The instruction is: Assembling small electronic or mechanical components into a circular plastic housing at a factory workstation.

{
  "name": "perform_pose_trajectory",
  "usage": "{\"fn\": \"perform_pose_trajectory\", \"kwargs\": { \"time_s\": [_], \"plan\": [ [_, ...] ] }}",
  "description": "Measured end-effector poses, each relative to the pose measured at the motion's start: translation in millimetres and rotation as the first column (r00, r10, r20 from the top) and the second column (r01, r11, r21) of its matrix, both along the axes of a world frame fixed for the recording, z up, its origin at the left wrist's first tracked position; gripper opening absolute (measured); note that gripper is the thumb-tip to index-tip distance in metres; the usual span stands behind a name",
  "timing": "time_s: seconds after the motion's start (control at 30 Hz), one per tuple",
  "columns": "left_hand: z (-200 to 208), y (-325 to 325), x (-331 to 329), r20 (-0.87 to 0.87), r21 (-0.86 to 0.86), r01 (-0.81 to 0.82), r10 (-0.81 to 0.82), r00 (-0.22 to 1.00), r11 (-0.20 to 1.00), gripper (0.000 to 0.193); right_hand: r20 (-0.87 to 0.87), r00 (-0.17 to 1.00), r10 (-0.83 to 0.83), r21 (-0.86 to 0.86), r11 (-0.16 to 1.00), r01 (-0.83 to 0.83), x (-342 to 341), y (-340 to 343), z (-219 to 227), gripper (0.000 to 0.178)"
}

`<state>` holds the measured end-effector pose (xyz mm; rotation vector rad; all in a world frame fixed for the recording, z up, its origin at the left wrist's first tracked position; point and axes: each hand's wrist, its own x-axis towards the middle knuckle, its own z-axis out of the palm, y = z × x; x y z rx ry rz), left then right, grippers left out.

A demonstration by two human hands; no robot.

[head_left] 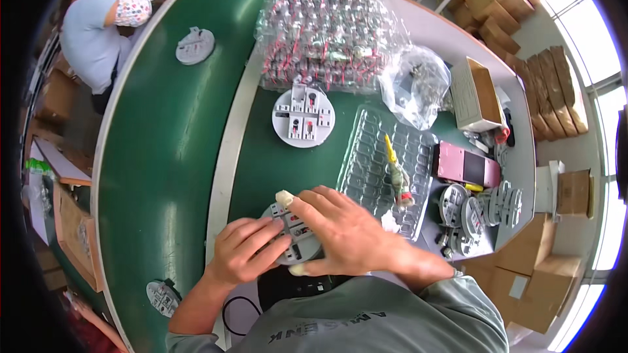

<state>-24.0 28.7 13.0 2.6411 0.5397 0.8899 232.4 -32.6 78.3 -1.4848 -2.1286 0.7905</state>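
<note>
Right at the table's near edge is a round light-grey plastic unit with small dark and red parts set into its face. My right hand reaches across it from the right and grips its rim, pale finger cots on the index finger and thumb. The curled fingers of my left hand press onto the unit's left side. Between them, my hands cover much of the unit. A similar round unit lies farther off, with white blocks and red and black parts on its face.
A clear blister tray carries a yellow-tipped tool. Behind are bagged parts, a clear bag and a carton. Stacked round pieces and a pink box stand right. Left, a green belt bears a grey unit.
</note>
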Motion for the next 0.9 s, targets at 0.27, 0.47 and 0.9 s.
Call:
{"fn": "perform_pose_trajectory", "kwargs": {
  "time_s": [0.27, 0.47, 0.9],
  "plan": [
    [1, 8, 36, 0.012, -0.878, -0.240, 0.522, 0.853, 0.414, 0.039, 0.489, 0.652, -0.579, 0.206, 0.803, 0.559, 293, 95, -16, 0.039],
    [-23, 8, 24, -0.008, -0.928, -0.208, 0.542, 0.841, 0.310, 0.054, 0.786, 0.518, -0.339, -0.084, 0.771, 0.631, 450, 225, -90, 0.033],
    [-18, 10, 24, -0.011, -0.964, -0.159, 0.561, 0.827, 0.215, 0.062, 0.573, 0.004, -0.819, 0.640, 0.450, 0.623, 409, 206, -144, 0.042]
  ]
}}
